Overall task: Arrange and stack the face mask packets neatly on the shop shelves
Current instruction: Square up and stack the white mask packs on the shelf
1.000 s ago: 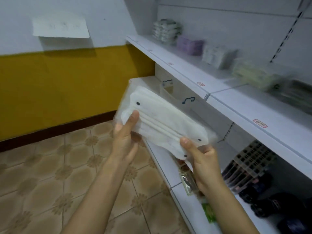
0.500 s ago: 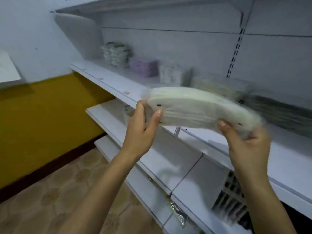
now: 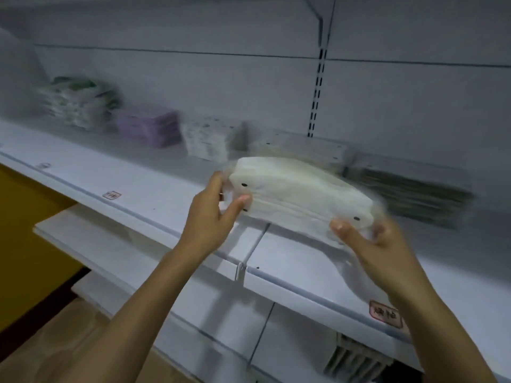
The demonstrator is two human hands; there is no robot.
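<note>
Both hands' fingers (image 3: 240,201) around packet (image 3: 301,199)

Two hands (image 3: 213,214) (image 3: 373,239), one held mask packet (image 3: 298,197), five shelved stacks (image 3: 80,103) (image 3: 149,128) (image 3: 210,139) (image 3: 309,150) (image 3: 409,194)

Motion blur smears the white mask packet (image 3: 301,197), worst at its end by the right hand (image 3: 367,236), whose fingers behind the packet are hidden. The stacks (image 3: 149,128) on the shelf (image 3: 154,189) beyond the left hand (image 3: 213,214) are too blurred to read. The red label (image 3: 385,317) below the right hand is illegible. Both forearms run off the bottom edge.
</note>
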